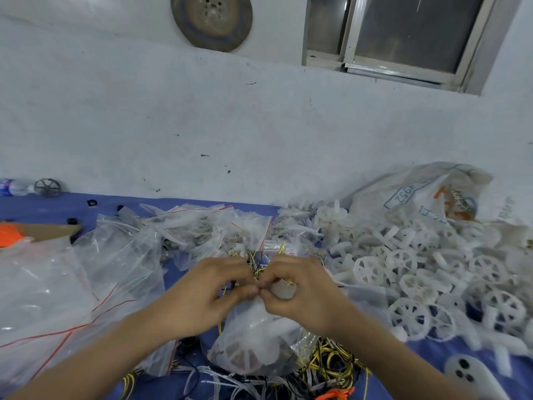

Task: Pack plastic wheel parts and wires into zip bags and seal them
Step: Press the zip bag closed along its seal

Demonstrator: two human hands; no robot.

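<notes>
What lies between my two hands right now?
In the head view, the gathered top of the clear plastic zip bag, pinched by your left hand and right hand.

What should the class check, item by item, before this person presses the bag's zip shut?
1. Grip on the mouth: ok. The left hand and the right hand both pinch the top of the bag.
2. Wheel packed: ok. A white wheel shows through the bag's lower part.
3. Wires packed: cannot tell. Yellow and black wires lie beside and under the bag; whether any are inside is unclear.
4. Zip strip free of stray wires: cannot tell. The fingers hide it.
5. Zip already closed: cannot tell.
6. More parts within reach: ok. The pile of wheels lies to the right.
</notes>
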